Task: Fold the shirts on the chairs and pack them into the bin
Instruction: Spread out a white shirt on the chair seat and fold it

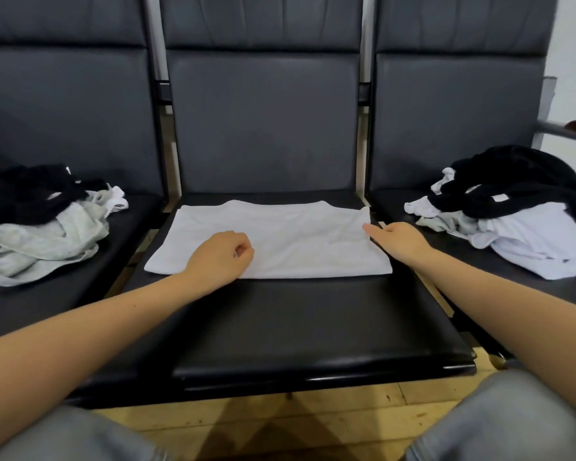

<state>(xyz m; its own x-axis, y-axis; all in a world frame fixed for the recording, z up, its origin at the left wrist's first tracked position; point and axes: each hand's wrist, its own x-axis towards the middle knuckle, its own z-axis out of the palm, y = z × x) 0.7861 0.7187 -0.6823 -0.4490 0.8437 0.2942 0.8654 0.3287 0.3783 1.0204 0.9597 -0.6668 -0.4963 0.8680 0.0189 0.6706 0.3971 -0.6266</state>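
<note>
A white shirt (pixel 280 239) lies flat in a wide folded rectangle on the seat of the middle chair (pixel 313 327). My left hand (pixel 222 256) rests on the shirt's front left part with its fingers curled in; no cloth is lifted in it. My right hand (pixel 398 239) lies at the shirt's right edge, fingers stretched out and touching that edge. No bin is in view.
A heap of black, grey and white clothes (pixel 37 224) sits on the left chair. Another heap of black and white clothes (pixel 512 211) sits on the right chair. My knees in grey trousers (pixel 512 420) are at the bottom, over a wooden floor (pixel 280 424).
</note>
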